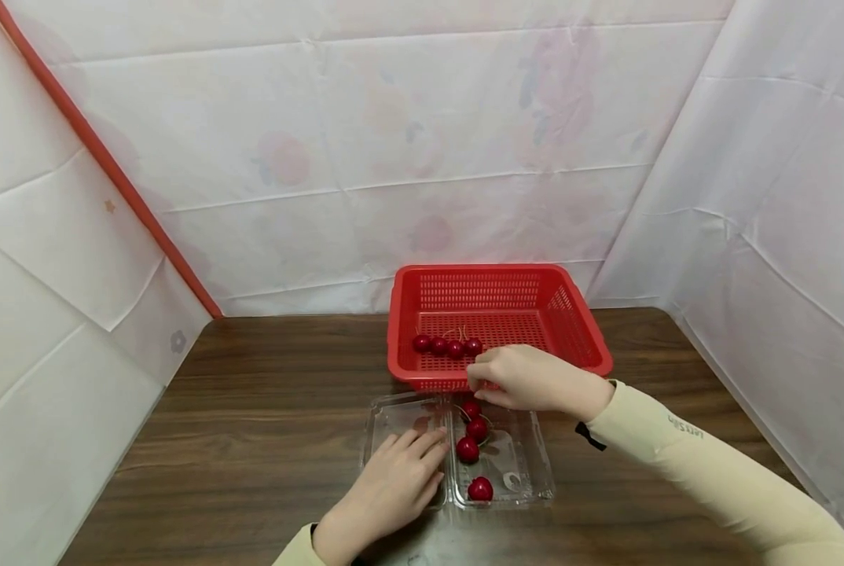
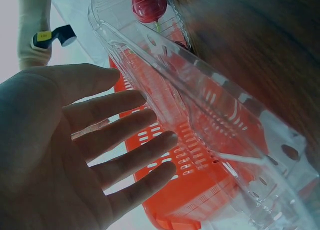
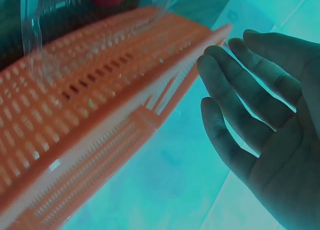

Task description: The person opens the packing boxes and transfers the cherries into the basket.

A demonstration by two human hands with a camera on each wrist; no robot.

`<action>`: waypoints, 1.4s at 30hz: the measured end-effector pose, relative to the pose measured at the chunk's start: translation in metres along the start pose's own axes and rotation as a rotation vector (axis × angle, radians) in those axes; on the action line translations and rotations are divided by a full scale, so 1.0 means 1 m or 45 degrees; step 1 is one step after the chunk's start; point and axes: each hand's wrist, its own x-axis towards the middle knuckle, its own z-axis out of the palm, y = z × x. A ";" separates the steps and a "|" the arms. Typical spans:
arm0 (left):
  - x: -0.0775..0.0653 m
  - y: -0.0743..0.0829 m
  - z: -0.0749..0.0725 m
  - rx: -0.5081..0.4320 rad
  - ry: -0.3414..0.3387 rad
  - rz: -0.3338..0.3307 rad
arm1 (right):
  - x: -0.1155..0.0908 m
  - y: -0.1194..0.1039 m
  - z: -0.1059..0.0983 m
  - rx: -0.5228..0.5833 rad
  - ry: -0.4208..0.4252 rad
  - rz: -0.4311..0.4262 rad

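A clear plastic clamshell box lies unfolded on the table, its lid half (image 1: pixel 401 417) on the left and its other half (image 1: pixel 517 464) on the right. Several red cherries (image 1: pixel 476 428) with stems sit in the right half. My left hand (image 1: pixel 397 475) is over the lid half with its fingers spread, and the left wrist view shows an empty palm. Above the near rim of a red plastic basket (image 1: pixel 592 346) is my right hand (image 1: pixel 521 377), fingers loosely bent. Nothing shows between those fingers in the right wrist view. Inside the basket, more cherries (image 1: pixel 438 346) stand in a row.
The dark wooden table (image 1: pixel 252 440) extends to both sides of the box. A pale patterned cloth (image 1: pixel 323 157) hangs behind the basket, with more cloth at left and right. A red strip (image 1: pixel 104 157) runs down the left corner.
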 end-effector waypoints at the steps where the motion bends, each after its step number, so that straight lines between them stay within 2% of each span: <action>1: 0.000 0.000 0.000 0.000 -0.001 0.000 | -0.001 -0.002 0.002 0.002 0.001 -0.008; 9: -0.001 0.000 0.001 0.013 0.025 0.006 | -0.012 -0.016 0.017 0.051 -0.010 -0.044; 19: -0.001 0.001 0.000 0.034 0.042 0.018 | -0.027 -0.023 0.040 0.089 -0.062 -0.052; 29: -0.001 0.001 -0.001 0.039 0.064 0.023 | -0.033 -0.031 0.052 0.161 -0.083 -0.077; 39: -0.001 0.001 -0.001 0.050 0.029 0.013 | -0.034 -0.031 0.066 0.247 -0.199 -0.084; 42: -0.001 0.001 -0.001 0.052 0.026 0.014 | -0.035 -0.032 0.070 0.237 -0.196 -0.112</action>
